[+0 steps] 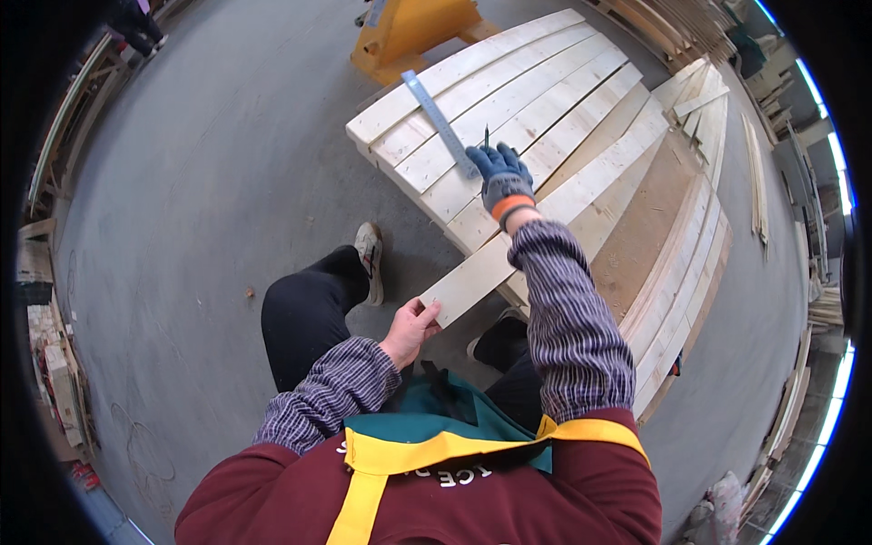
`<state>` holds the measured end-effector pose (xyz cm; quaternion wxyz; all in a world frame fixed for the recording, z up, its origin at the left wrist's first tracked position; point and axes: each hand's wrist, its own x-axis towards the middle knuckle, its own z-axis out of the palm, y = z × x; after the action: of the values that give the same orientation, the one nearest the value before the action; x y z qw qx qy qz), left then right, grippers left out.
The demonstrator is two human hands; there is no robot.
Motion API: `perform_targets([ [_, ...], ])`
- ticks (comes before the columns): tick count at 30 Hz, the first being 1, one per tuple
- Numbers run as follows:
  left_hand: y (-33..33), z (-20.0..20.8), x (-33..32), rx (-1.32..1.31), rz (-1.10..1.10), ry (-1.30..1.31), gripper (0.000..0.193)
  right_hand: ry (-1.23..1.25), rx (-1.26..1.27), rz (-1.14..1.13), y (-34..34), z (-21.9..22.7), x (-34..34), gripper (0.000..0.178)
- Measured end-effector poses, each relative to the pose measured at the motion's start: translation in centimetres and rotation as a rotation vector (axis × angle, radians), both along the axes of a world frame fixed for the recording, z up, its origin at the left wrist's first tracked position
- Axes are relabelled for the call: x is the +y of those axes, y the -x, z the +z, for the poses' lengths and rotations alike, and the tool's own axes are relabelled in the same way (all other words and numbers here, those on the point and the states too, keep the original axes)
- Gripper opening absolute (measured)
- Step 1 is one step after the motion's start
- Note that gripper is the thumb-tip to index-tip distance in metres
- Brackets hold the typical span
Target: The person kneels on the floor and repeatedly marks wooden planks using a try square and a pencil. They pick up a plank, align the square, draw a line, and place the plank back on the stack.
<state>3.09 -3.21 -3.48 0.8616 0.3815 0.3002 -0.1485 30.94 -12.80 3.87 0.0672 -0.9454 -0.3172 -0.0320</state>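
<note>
My bare left hand grips the near end of a long pale wooden board, thumb on top. The board slants up to the right, across a bench-high layer of similar boards, and its near end sticks out past their edge. My right hand wears a blue-grey glove with an orange cuff. A dark, slim pencil points up from its fingers. Beside these fingers a metal ruler lies slantwise across the boards, its lower end at the glove.
Right of the long board, a brown panel shows, with more strips along its far side. A yellow metal piece of equipment stands beyond the boards. Timber piles line the right. Another person's legs show at top left.
</note>
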Motion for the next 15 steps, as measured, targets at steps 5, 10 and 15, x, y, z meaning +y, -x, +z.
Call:
perform_targets([
  [5, 0.2, 0.2, 0.1, 0.013, 0.020, -0.003, 0.036, 0.214, 0.062, 0.083, -2.6, -1.1, 2.7, 0.025],
  [10, -0.1, -0.1, 0.5, 0.023, 0.051, -0.018, 0.036, -0.135, 0.027, 0.252, 2.5, 0.5, 0.6, 0.034],
  [15, -0.5, 0.9, 2.5, -0.049, 0.253, -0.376, 0.041, -0.649, 0.352, 0.398, 12.9, 3.5, -3.9, 0.043],
])
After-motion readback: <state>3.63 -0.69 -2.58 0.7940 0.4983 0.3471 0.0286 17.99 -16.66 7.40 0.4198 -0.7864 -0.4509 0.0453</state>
